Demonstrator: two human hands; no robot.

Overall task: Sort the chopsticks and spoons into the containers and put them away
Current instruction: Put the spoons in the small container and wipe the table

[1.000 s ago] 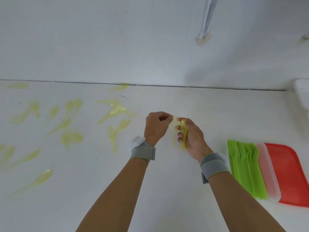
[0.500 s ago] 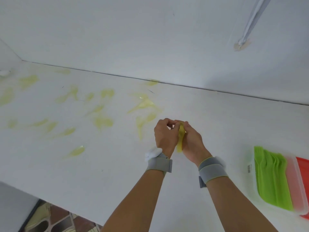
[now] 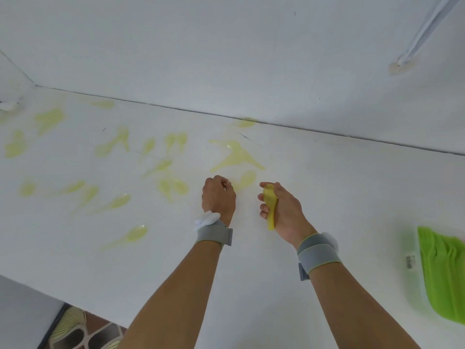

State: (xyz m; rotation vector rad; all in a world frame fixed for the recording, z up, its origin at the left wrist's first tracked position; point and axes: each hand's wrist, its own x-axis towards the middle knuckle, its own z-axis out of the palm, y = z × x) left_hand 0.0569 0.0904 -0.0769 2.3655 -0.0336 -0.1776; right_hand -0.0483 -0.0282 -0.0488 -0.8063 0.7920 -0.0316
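We see the white table (image 3: 327, 197) with pale yellow spoons (image 3: 234, 157) scattered from nine to twelve o'clock and a green stack (image 3: 442, 278) at four. Our right hand (image 3: 284, 207) grips a yellow spoon (image 3: 271, 210) at centre; our left hand (image 3: 218, 197) is curled, knuckles down, beside another spoon (image 3: 247, 178), and we cannot tell whether it holds anything.

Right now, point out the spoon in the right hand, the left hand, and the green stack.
spoon (image 3: 271, 212): head view, middle of its handle.
left hand (image 3: 218, 197): head view, back of hand.
green stack (image 3: 442, 273): head view, top surface.

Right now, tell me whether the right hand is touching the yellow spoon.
Touching. The head view shows the right hand with fingers curled round the yellow spoon, its handle end poking out below the palm.
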